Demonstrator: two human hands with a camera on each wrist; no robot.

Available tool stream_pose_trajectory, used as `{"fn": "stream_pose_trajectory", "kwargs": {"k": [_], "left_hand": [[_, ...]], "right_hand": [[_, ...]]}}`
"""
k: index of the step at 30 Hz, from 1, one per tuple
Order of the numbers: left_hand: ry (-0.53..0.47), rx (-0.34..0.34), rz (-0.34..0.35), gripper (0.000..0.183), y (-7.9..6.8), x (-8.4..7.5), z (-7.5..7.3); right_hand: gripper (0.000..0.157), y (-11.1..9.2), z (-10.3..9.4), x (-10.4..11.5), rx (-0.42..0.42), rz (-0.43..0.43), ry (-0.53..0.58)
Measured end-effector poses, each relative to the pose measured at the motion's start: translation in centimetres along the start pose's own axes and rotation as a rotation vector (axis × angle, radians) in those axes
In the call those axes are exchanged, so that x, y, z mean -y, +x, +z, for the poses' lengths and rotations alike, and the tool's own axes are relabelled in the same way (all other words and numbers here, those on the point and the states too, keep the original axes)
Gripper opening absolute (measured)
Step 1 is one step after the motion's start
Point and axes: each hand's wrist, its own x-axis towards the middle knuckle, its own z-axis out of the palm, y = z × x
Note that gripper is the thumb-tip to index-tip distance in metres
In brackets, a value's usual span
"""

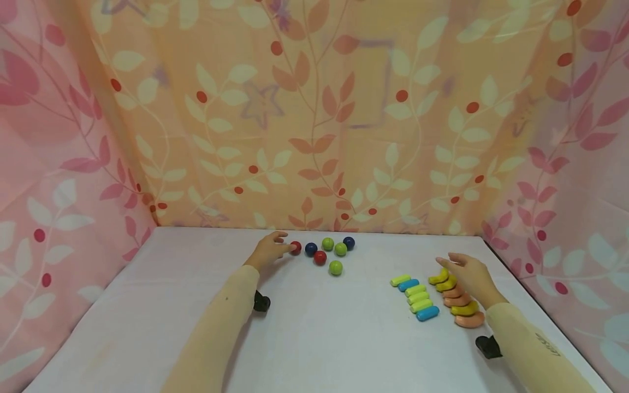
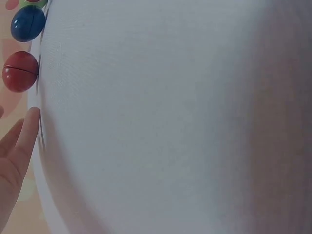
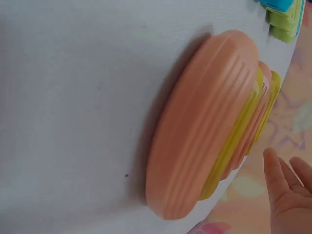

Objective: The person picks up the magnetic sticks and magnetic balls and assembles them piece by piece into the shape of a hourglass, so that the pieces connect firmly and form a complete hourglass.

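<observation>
My left hand (image 1: 269,250) reaches over the far part of the table, with its thumb tip beside a red ball (image 1: 296,248). Whether they touch I cannot tell. A dark blue ball (image 1: 311,249), a second red ball (image 1: 320,258) and a green ball (image 1: 336,267) lie to the right in a loose group. My right hand (image 1: 473,277), fingers loosely bent and holding nothing, hovers by the far end of a row of curved pieces. In that row are banana-like yellow pieces (image 1: 464,309) and ridged orange pieces (image 3: 202,126). The orange one fills the middle of the right wrist view.
Left of the curved row lies a slanted row of short rods, light green (image 1: 418,297) and blue (image 1: 427,313). More green and blue balls (image 1: 349,243) sit near the back edge. Patterned curtains (image 1: 314,109) enclose the white table (image 1: 324,338) at the back and sides.
</observation>
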Motion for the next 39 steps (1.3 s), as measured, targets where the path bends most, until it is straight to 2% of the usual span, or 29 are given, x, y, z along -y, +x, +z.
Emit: {"fn": "stream_pose_trajectory", "kwargs": {"k": [7,13,19,26,35,39], "left_hand": [[-0.027,0.004,-0.016,0.059,0.3,0.1,0.0],[-0.023,-0.003,-0.020,0.056,0.4,0.0,0.2],[-0.014,-0.012,0.003,0.052,0.2,-0.3,0.3],[-0.011,-0.021,0.017,0.047,0.5,-0.3,0.6],[-0.007,-0.029,0.023,0.039,1.1,0.1,1.0],[0.005,-0.044,0.044,0.038,1.3,0.3,1.3]], "right_hand": [[0.102,0.5,0.0,-1.0,0.000,0.115,0.088],[0.102,1.0,0.1,-1.4,0.007,0.160,0.164],[0.081,1.5,0.4,-0.9,-0.001,0.171,0.172],[0.060,1.8,1.6,-0.5,0.002,0.228,0.266],[0.047,2.0,2.4,0.8,-0.042,0.282,0.201],[0.037,2.7,2.8,1.1,-0.067,0.272,0.091]]}}
